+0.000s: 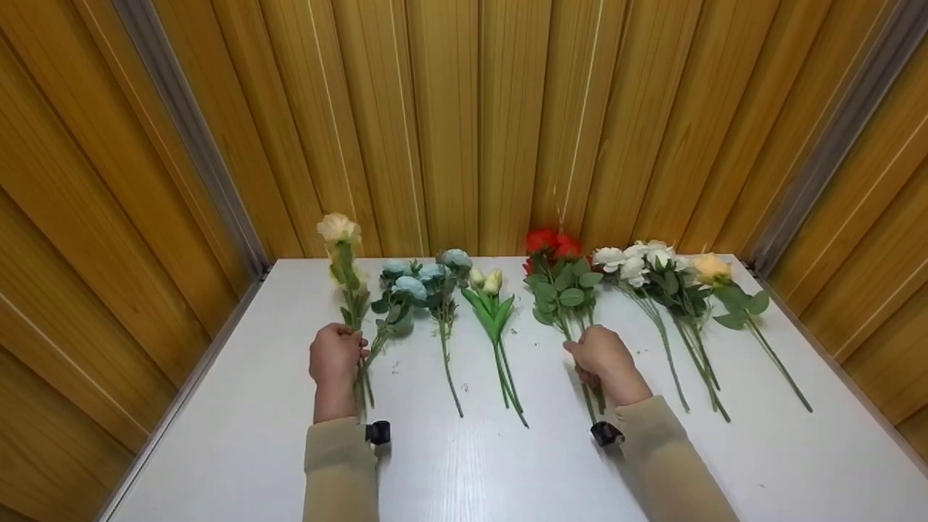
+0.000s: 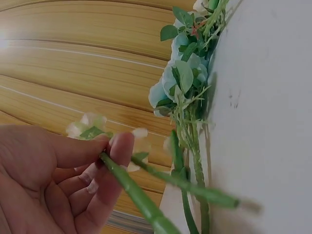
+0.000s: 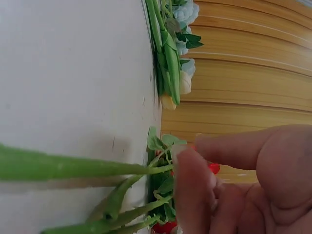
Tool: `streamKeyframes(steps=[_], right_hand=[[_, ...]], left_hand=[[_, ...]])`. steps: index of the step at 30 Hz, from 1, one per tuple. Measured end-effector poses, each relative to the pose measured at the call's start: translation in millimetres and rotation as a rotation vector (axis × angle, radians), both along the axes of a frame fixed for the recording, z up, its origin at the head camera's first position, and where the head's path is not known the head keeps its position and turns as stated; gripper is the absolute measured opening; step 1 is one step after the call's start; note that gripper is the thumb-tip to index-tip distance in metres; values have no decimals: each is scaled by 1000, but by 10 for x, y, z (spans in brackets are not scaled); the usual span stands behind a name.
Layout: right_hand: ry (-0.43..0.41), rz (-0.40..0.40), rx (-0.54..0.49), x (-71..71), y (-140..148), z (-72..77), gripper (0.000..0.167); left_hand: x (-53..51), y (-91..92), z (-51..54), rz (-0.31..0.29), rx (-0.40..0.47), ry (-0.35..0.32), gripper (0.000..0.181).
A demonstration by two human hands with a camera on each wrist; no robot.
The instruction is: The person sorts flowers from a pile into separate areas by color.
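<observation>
My left hand (image 1: 337,355) pinches the green stems of pale cream flowers (image 1: 338,229) between thumb and forefinger. In the left wrist view these stems (image 2: 134,195) run out below the fingers, lifted off the table. Toward the right, my right hand (image 1: 603,359) pinches a stem of the red flowers (image 1: 552,243), whose green leaves (image 1: 562,290) spread above the fingers. Several stems (image 3: 73,165) pass the fingertips in the right wrist view. Blue flowers (image 1: 409,286) lie just right of the left hand; white flowers (image 1: 645,261) lie right of the right hand.
Two-stemmed pale tulips (image 1: 493,281) lie between the hands on the white table (image 1: 464,471). A peach rose (image 1: 713,268) lies at the far right. Wood-look panels (image 1: 449,130) wall the back and sides. Small scraps (image 1: 465,388) dot the tabletop.
</observation>
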State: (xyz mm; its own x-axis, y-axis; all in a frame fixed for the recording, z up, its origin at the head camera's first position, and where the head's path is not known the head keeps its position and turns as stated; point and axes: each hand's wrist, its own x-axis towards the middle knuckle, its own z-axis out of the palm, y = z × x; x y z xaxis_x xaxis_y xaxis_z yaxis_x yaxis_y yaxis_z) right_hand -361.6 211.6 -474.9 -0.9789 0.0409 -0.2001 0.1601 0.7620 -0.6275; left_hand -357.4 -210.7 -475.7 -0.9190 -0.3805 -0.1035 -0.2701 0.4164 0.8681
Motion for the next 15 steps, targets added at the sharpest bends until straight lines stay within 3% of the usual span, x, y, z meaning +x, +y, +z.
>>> streamKeyframes(steps=[5, 15], right_hand=[[76, -7, -52, 3, -112, 11, 26], [132, 10, -54, 19, -166, -9, 25]], left_hand=[[-6, 55, -13, -39, -57, -41, 24], [30, 54, 36, -5, -134, -35, 26]])
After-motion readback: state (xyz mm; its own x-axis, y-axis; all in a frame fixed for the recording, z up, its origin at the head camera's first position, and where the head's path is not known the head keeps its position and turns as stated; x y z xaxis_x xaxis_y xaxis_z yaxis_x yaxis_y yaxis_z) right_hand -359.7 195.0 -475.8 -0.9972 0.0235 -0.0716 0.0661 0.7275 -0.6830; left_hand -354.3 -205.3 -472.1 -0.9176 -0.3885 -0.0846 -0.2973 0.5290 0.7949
